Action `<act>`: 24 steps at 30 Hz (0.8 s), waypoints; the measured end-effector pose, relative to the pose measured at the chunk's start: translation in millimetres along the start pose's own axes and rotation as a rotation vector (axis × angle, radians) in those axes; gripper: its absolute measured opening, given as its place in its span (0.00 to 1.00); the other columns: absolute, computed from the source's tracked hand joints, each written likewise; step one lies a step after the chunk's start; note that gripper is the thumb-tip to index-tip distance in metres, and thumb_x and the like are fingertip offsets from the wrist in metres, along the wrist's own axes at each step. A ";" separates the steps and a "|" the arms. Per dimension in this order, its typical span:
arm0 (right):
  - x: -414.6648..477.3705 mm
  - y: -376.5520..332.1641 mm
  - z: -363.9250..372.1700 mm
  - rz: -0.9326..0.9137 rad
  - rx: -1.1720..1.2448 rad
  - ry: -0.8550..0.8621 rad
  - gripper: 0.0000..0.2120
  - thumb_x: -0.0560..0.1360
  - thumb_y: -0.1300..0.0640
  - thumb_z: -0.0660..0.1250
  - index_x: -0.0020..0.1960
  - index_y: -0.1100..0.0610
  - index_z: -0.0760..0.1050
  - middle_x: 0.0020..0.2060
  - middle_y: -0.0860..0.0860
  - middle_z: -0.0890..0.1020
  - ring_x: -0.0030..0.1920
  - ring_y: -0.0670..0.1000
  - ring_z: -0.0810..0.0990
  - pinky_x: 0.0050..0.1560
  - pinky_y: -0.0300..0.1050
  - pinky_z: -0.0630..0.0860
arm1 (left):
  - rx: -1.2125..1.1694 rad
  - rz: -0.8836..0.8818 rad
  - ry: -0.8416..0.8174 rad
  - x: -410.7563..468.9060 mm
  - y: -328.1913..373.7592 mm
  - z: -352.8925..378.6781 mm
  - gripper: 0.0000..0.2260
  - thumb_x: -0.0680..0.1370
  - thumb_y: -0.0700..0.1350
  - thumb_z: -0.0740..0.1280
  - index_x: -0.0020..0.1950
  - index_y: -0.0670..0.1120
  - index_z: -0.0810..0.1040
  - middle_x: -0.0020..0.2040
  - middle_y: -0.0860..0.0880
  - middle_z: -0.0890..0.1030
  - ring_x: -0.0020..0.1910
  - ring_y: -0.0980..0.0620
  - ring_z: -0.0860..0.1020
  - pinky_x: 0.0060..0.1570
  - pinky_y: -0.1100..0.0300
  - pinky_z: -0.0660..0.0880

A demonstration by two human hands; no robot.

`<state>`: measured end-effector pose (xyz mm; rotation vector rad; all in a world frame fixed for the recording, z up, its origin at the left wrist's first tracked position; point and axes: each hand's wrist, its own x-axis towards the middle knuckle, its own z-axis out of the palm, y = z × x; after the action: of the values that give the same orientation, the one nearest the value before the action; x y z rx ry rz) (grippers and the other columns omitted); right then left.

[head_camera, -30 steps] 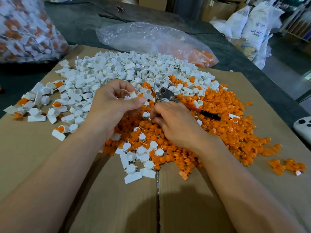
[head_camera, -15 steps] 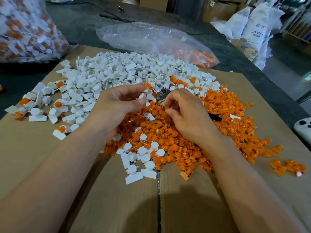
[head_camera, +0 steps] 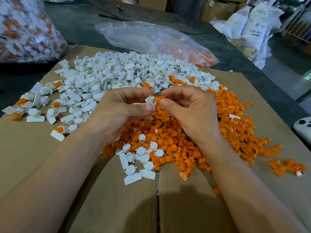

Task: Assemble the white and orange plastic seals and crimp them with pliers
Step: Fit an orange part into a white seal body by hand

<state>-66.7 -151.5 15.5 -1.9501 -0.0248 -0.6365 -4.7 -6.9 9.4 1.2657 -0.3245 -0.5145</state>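
Head view: the left hand (head_camera: 122, 113) pinches a white seal body (head_camera: 149, 100) between thumb and fingers, and the right hand (head_camera: 190, 111) pinches an orange insert (head_camera: 159, 98), the two pieces touching between the fingertips above the orange pile (head_camera: 232, 132). The grey metal head of the pliers (head_camera: 158, 94) peeks out just beyond the fingertips, with the white pile (head_camera: 121, 76) farther beyond the left hand. Far beyond the right hand, a white sack (head_camera: 257, 31) carries blue print beginning "ABS RES", the rest unclear.

Bright, even overhead light, soft shadow on the cardboard (head_camera: 185, 207) (edges bowed by the wide lens).
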 end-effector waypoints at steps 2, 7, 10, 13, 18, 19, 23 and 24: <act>-0.7 0.2 1.0 -0.011 -0.029 -0.012 0.16 0.69 0.65 0.72 0.39 0.43 0.77 0.32 0.39 0.80 0.36 0.42 0.81 0.39 0.35 0.77 | 0.008 0.008 -0.009 0.3 -0.6 0.9 0.15 0.58 0.35 0.70 0.43 0.43 0.82 0.36 0.44 0.81 0.33 0.53 0.81 0.37 0.64 0.80; -1.6 -0.8 2.2 -0.036 -0.092 -0.004 0.17 0.68 0.65 0.72 0.37 0.43 0.75 0.31 0.39 0.78 0.33 0.37 0.79 0.34 0.28 0.72 | 0.039 0.045 -0.028 0.0 -2.7 1.9 0.13 0.56 0.37 0.72 0.40 0.46 0.84 0.35 0.44 0.80 0.32 0.53 0.81 0.33 0.65 0.78; -1.9 -1.4 2.4 -0.046 -0.117 0.000 0.17 0.68 0.65 0.72 0.37 0.42 0.74 0.30 0.38 0.77 0.32 0.36 0.78 0.33 0.26 0.71 | 0.066 0.065 -0.019 0.7 -4.3 1.4 0.13 0.56 0.38 0.73 0.39 0.47 0.85 0.37 0.43 0.81 0.34 0.52 0.82 0.35 0.65 0.78; -2.7 -1.9 3.6 -0.062 -0.144 0.002 0.18 0.68 0.65 0.72 0.36 0.42 0.74 0.29 0.37 0.77 0.32 0.36 0.78 0.33 0.26 0.71 | 0.103 0.094 -0.006 1.0 -5.7 1.7 0.14 0.56 0.40 0.73 0.40 0.47 0.85 0.40 0.41 0.81 0.35 0.50 0.82 0.36 0.65 0.78; -3.1 -1.9 2.6 -0.043 -0.168 -0.036 0.12 0.68 0.64 0.72 0.36 0.48 0.77 0.31 0.39 0.78 0.32 0.37 0.78 0.33 0.27 0.72 | 0.197 0.147 0.034 1.0 -7.9 1.8 0.14 0.55 0.41 0.74 0.40 0.49 0.84 0.37 0.47 0.84 0.36 0.52 0.82 0.38 0.64 0.79; -2.9 -1.9 2.0 -0.030 -0.168 -0.050 0.10 0.68 0.64 0.72 0.37 0.50 0.78 0.32 0.39 0.79 0.32 0.38 0.78 0.33 0.28 0.72 | 0.241 0.166 0.044 0.4 -8.0 2.0 0.14 0.56 0.42 0.74 0.40 0.50 0.83 0.37 0.48 0.84 0.36 0.52 0.83 0.39 0.64 0.79; -1.3 -1.9 0.5 0.021 -0.150 -0.070 0.13 0.68 0.63 0.73 0.34 0.46 0.76 0.29 0.41 0.79 0.30 0.41 0.79 0.32 0.34 0.76 | 0.336 0.223 0.056 -2.3 -8.1 3.8 0.14 0.57 0.43 0.74 0.42 0.49 0.82 0.37 0.53 0.84 0.37 0.57 0.83 0.39 0.67 0.78; -1.1 -1.9 0.1 0.025 -0.150 -0.072 0.13 0.68 0.63 0.73 0.34 0.46 0.76 0.29 0.42 0.79 0.30 0.42 0.79 0.33 0.37 0.78 | 0.346 0.231 0.055 -2.6 -8.1 3.9 0.14 0.57 0.43 0.74 0.42 0.49 0.82 0.36 0.54 0.84 0.36 0.57 0.82 0.39 0.67 0.78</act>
<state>-68.2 -150.3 16.5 -2.1143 0.0023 -0.5655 -10.4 -10.4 2.9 1.5494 -0.5228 -0.2299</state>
